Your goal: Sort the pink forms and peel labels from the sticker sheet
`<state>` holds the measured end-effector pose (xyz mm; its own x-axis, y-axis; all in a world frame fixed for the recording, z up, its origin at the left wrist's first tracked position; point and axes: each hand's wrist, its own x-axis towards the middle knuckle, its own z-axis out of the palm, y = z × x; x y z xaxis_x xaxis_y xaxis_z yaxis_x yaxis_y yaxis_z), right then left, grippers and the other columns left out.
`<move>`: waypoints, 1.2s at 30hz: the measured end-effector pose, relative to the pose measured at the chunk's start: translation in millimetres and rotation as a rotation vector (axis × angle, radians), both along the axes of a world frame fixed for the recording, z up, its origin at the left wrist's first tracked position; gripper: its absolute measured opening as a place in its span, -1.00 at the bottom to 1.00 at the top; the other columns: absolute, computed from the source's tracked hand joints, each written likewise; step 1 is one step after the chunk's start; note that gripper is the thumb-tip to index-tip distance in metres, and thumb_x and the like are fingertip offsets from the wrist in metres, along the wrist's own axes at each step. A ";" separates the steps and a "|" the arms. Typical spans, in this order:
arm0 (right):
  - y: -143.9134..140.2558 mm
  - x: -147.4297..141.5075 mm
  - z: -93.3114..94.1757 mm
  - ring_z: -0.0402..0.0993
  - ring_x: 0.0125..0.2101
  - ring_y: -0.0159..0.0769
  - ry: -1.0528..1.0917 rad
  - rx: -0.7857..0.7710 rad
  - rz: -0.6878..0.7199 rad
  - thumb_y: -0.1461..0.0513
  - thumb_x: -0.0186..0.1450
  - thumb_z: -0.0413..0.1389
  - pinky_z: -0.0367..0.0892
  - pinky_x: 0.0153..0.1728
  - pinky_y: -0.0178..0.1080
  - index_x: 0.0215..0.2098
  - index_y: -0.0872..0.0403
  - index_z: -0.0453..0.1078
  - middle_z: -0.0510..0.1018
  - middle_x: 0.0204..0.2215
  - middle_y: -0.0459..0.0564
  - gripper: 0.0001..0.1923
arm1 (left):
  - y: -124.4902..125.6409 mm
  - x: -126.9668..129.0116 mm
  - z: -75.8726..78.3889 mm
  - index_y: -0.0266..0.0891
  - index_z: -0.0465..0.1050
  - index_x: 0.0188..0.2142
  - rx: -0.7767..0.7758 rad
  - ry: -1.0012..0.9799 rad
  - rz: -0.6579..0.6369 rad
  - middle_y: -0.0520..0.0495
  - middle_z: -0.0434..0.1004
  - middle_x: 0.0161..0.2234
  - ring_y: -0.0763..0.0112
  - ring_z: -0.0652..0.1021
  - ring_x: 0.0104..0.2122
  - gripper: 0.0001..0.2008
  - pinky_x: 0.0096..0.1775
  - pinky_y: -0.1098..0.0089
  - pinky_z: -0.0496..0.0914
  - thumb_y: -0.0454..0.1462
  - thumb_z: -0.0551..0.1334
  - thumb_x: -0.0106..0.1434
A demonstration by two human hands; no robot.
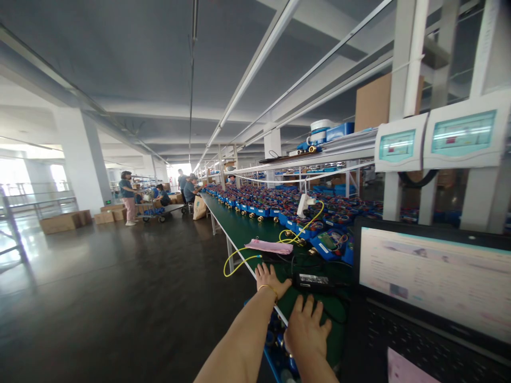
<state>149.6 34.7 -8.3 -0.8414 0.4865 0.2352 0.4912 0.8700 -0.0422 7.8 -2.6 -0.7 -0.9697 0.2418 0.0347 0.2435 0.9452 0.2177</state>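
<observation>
In the head view, my only feed, I take my bearings from the black power adapter (315, 282): it lies on the green bench (252, 229), just right of the left hand (271, 279) and on the far side of the right hand (307, 327), its long axis running roughly left to right. The left hand is nearer, its thumb towards the adapter's left end (whether they touch, I cannot tell from here). In both hands the grip is loose, fingers apart, backs upward, with nothing visible held. Counting, I get two hands, one adapter, one laptop (435, 282) at the near right, one pink folded piece (269, 246) beyond the left hand, one yellow cable (254, 257) looping past the left edge, and two windowed boxes (465, 135) at right. The blue housings (327, 242) farther along are too many to count.
</observation>
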 end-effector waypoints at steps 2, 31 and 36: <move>0.2 0.0 0.2 0.01 0.21 0.14 -0.003 0.003 -0.005 0.43 0.26 -0.16 0.12 0.04 0.10 0.25 0.21 0.14 0.11 0.22 0.28 -0.43 | 0.2 -0.7 -0.1 -0.37 -0.09 0.30 -0.002 -0.002 0.001 -0.35 -0.18 0.34 -0.08 -0.14 0.32 0.00 0.27 0.04 -0.22 0.27 -0.11 0.05; -1.1 -14.5 -15.3 -0.04 0.23 0.20 0.095 -0.067 -0.022 0.39 0.19 -0.01 0.05 0.09 0.18 0.24 0.22 0.15 0.03 0.23 0.37 -0.38 | -0.4 0.1 7.8 -0.39 -0.04 0.29 -0.047 0.042 0.016 -0.36 -0.12 0.33 -0.10 -0.08 0.31 -0.02 0.26 0.05 -0.17 0.24 -0.12 0.06; -1.6 -4.3 -4.7 0.01 0.21 0.18 0.058 -0.021 -0.008 0.44 0.22 -0.07 0.11 0.04 0.16 0.23 0.23 0.16 0.07 0.22 0.39 -0.41 | -0.3 -3.1 -1.7 -0.34 -0.04 0.29 -0.033 0.051 0.010 -0.31 -0.11 0.33 -0.08 -0.08 0.31 0.01 0.26 0.06 -0.19 0.29 -0.12 0.03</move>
